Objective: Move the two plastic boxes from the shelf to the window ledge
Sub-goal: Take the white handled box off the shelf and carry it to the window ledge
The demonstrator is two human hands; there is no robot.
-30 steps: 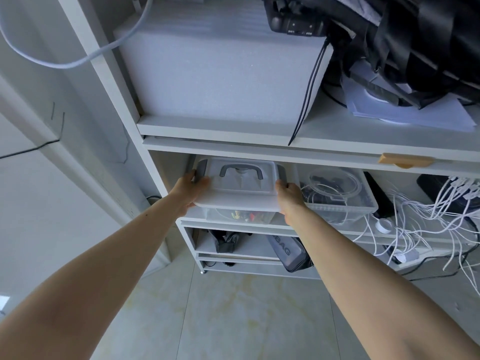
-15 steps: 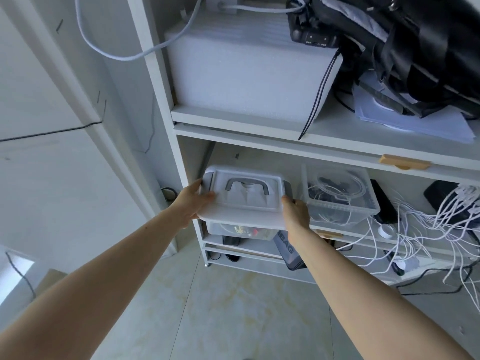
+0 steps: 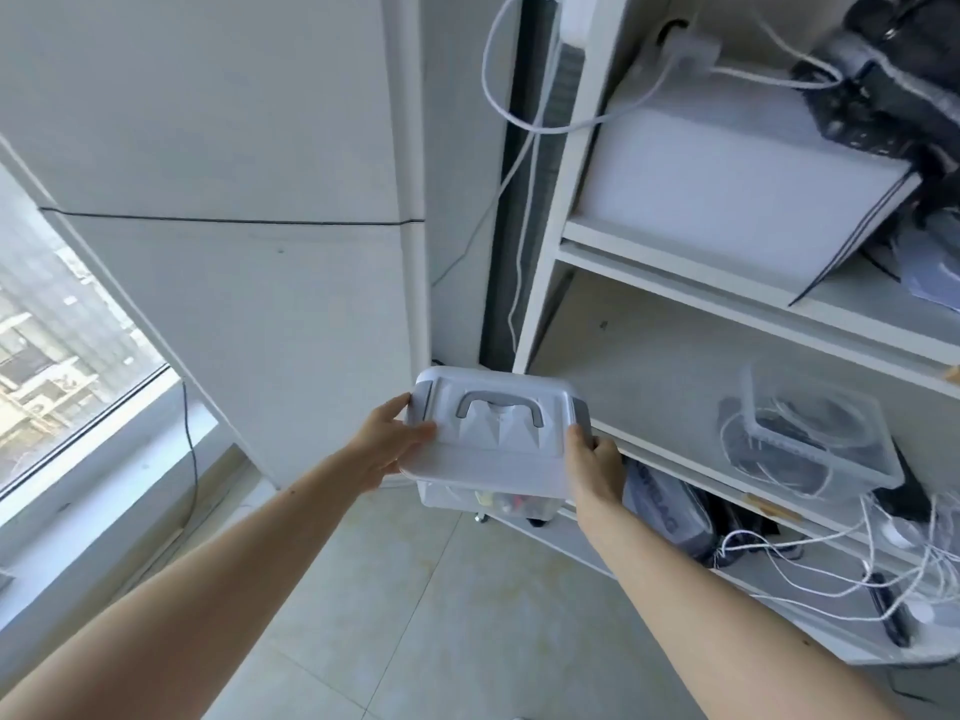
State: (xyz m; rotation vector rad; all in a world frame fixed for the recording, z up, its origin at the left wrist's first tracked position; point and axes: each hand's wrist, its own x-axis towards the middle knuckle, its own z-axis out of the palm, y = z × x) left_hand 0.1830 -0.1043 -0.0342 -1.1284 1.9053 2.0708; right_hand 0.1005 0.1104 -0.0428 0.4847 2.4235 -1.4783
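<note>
I hold a clear plastic box with a white lid and grey handle [image 3: 493,444] in the air, just left of the white shelf unit [image 3: 540,304]. My left hand [image 3: 387,441] grips its left end and my right hand [image 3: 595,467] grips its right end. Small coloured items show through its clear bottom. A second clear plastic box [image 3: 810,439], without a lid and full of coiled cables, still sits on the shelf board to the right. The window ledge [image 3: 104,475] runs along the lower left, under the window.
A white wall pillar [image 3: 332,304] stands between window and shelf. White cables [image 3: 519,122] hang down beside the shelf post. A foam block [image 3: 727,200] and black bags fill the upper shelf; loose white cords spill at lower right. A thin black wire crosses the ledge. Tiled floor lies below.
The lidded box has come fully out of the shelf and moved left with both hands on it. My view has swung left, bringing the window and ledge into sight.
</note>
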